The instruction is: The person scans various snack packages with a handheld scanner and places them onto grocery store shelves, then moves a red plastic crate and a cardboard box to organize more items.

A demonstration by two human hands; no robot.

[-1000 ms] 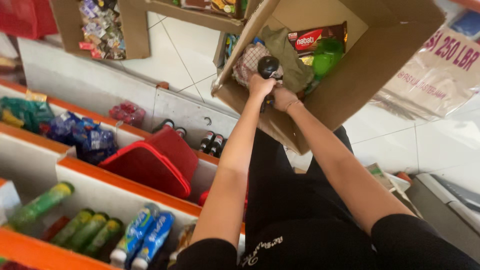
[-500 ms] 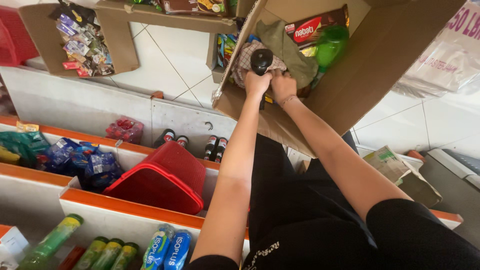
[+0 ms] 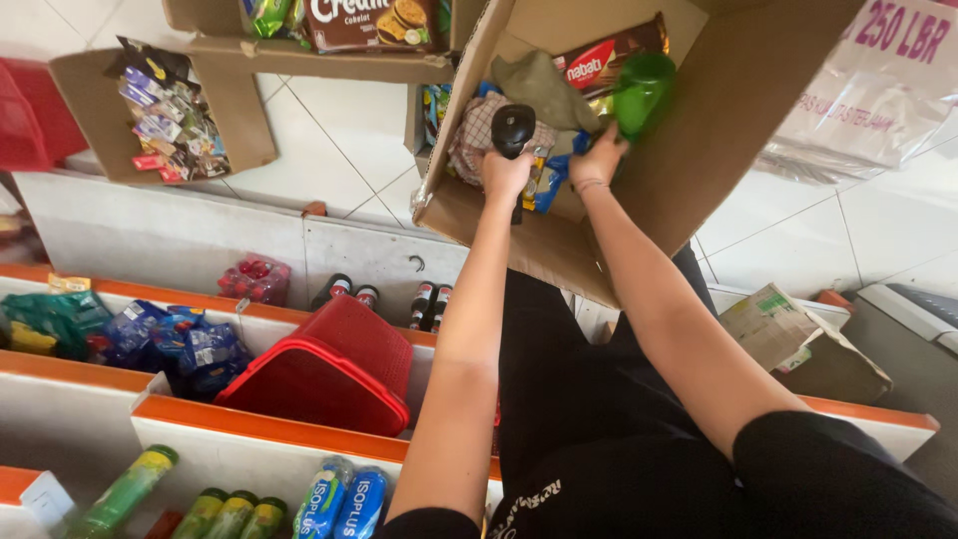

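Both my arms reach forward into a large open cardboard box [image 3: 699, 190] on the floor. My left hand [image 3: 504, 172] is closed around the handle of a black hand-held scanner [image 3: 513, 128]. My right hand [image 3: 600, 160] grips the lower part of a green plastic bottle [image 3: 643, 90] inside the box. Around them the box holds a red snack packet [image 3: 609, 60], an olive cloth [image 3: 539, 85], a checked cloth [image 3: 479, 135] and small blue and yellow packets [image 3: 544, 185].
A red shopping basket [image 3: 334, 374] lies on orange-edged white shelves [image 3: 269, 429] with bottles [image 3: 230, 514] and blue packets [image 3: 165, 344]. Smaller cardboard boxes of snacks [image 3: 160, 115] sit on the tiled floor. A white plastic sack [image 3: 878, 90] lies at the right, with another carton [image 3: 798, 334] below it.
The view has tilted a little, shifting the box rightward. My right hand has moved from beside the left hand onto the green bottle. The left hand keeps the scanner.
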